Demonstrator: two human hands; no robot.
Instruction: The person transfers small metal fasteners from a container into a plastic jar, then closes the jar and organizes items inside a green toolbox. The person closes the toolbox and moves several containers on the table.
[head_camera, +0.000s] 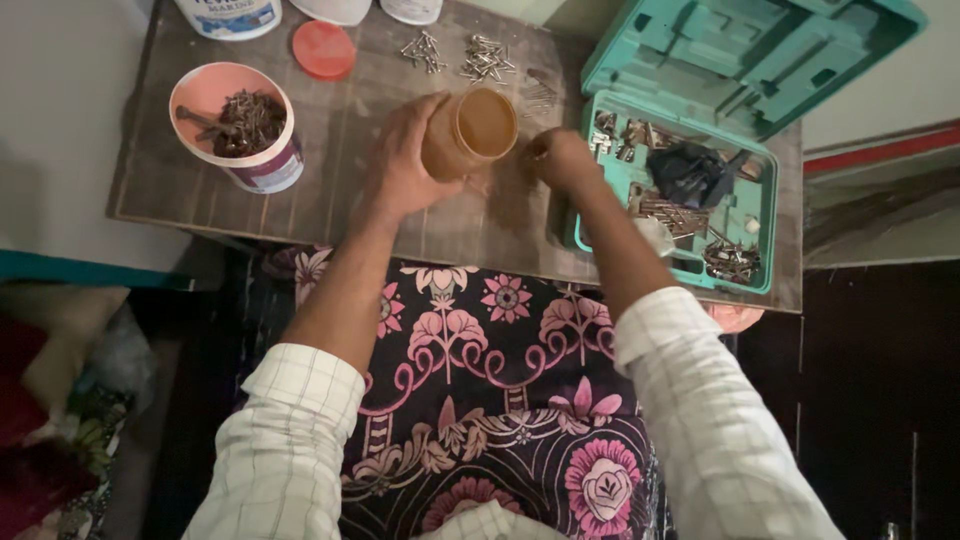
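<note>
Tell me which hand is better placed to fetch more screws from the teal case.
The right hand: it sits beside the teal case, fingers pinched with nothing visible in them, probably free. The left hand is busy gripping the brown jar.

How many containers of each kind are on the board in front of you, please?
Brown jars, held by left hand: 1
Pink tubs of nails: 1
Teal tool cases, open: 1
White containers cut off by the top edge: 3
Total: 6
</note>
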